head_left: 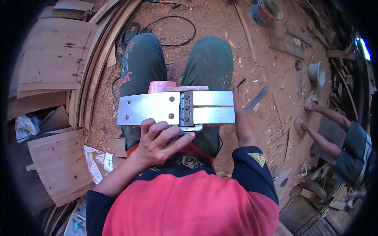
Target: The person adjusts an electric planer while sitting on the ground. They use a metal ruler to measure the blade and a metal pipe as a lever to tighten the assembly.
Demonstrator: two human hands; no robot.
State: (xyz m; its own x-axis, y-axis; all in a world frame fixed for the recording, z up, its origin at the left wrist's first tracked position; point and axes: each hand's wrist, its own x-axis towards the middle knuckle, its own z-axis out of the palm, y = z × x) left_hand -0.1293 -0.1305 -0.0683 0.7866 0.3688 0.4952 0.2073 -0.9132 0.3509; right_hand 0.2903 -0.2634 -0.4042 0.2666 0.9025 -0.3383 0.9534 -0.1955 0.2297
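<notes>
An electric hand planer (149, 108) is upside down over my thighs, its two shiny sole plates facing up. Between the plates the cutter block (187, 107) shows, with bolts along it. My left hand (157, 141) is closed at the planer's near edge, fingers curled against its side and the index finger reaching toward a metal piece (192, 128) below the cutter block. At the planer's right end is my right hand (239, 104), mostly hidden behind the tool, so its fingers do not show. A pinkish-red part (161, 86) sticks out beyond the far edge.
Wooden panels (55, 53) and long boards (104, 51) are stacked at left. A black cable (193, 29) loops on the shaving-strewn ground. A grey flat strip (256, 100) lies right of my knee. Farther right are a white bucket (316, 73) and another person's legs (325, 135).
</notes>
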